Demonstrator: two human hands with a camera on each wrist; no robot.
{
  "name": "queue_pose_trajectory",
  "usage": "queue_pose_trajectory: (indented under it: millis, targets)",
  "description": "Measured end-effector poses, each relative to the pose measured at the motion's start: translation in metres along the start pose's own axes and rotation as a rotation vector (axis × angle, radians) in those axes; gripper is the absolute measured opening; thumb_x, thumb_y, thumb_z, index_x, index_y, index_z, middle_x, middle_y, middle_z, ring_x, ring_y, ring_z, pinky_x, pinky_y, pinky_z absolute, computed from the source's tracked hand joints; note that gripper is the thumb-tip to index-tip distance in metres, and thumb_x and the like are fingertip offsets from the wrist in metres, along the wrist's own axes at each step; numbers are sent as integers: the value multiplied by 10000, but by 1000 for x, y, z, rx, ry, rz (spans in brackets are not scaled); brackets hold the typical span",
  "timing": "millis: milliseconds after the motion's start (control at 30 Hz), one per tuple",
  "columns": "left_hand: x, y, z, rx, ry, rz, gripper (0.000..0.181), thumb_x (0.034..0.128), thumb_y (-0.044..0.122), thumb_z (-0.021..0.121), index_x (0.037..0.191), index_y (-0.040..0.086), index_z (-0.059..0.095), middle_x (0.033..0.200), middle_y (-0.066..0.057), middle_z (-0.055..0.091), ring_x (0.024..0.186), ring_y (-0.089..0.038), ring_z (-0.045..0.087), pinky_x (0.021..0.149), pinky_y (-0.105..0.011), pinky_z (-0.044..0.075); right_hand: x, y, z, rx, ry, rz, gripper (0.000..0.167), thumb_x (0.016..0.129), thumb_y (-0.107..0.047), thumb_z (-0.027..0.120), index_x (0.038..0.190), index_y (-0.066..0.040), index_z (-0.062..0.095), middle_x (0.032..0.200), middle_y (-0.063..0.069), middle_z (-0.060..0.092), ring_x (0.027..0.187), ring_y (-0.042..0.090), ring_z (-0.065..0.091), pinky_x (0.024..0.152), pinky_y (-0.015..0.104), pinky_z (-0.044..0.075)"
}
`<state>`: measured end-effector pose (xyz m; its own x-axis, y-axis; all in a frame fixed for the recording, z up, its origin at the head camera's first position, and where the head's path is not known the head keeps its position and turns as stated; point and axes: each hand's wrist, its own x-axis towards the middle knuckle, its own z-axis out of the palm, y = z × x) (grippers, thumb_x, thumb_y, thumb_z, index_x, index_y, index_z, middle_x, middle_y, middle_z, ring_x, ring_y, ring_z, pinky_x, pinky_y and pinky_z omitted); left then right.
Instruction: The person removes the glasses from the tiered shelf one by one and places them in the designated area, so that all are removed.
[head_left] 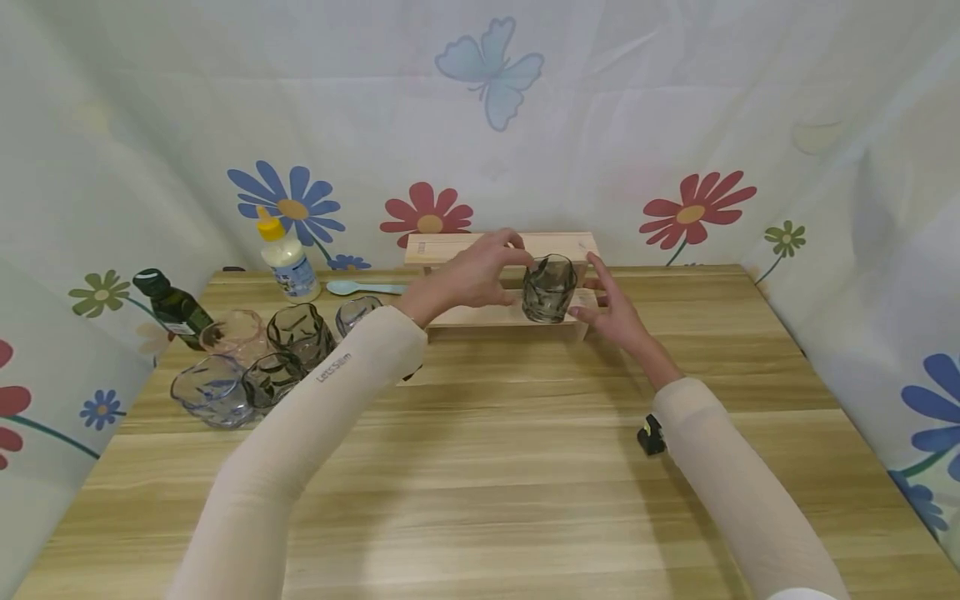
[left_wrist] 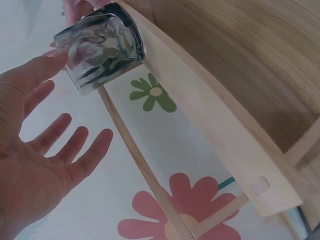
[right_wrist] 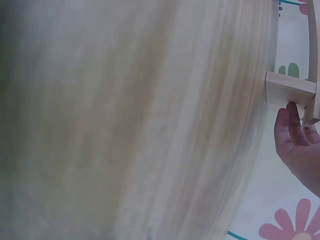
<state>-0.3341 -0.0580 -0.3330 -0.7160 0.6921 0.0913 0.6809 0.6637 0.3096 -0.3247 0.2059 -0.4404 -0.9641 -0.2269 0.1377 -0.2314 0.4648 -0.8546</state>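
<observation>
A dark grey, wavy-sided glass (head_left: 549, 290) is upright at the right end of a small two-tier wooden shelf (head_left: 450, 248). Whether it rests fully on the lower board is hard to tell. My left hand (head_left: 483, 271) is on its left side, one digit touching the glass near its rim. In the left wrist view, the other fingers (left_wrist: 97, 150) are spread and nearly straight. From the right, my right hand (head_left: 618, 317) reaches to the shelf end, thumb close to the glass base. The right wrist view shows its extended fingers (right_wrist: 292, 125) at the shelf's end piece.
Several wavy glasses, including a blue-tinted one (head_left: 213, 392) and a pink one (head_left: 234, 333), stand at the left. Behind them are a dark green bottle (head_left: 176, 308) and a yellow-capped bottle (head_left: 291, 265). A pale blue spoon (head_left: 360, 287) lies beside the shelf; a small black object (head_left: 651, 436) is near my right sleeve.
</observation>
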Motion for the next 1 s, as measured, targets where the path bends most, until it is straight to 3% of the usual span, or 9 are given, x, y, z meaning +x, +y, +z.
queue_pose_trajectory:
  millis: [300,700,1000]
  targets:
    - [21,13,5,-22,-65,12,560,817,187,822,1345,171,636,1385,-123,462,1256,-300,437,1062,-445,424,1,4,-1,3,-5,-25,925,951,-70,663,1619,-308,69,1586,240,313,1286,529,471,975,638,449]
    - [38,23,15,43,-144,-1,632,853,191,791,1433,259,550,1457,-96,403,1325,-296,386,1074,-446,426,1,5,-1,-14,-10,-19,927,954,-92,666,1618,-322,60,1573,238,344,1269,538,490,973,632,459]
    - [47,25,19,59,-142,10,664,815,162,792,1428,267,558,1462,-83,408,1303,-300,400,1039,-462,452,2,5,-2,11,-21,-7,937,955,-121,672,1620,-301,38,1539,271,380,1268,541,488,988,641,441]
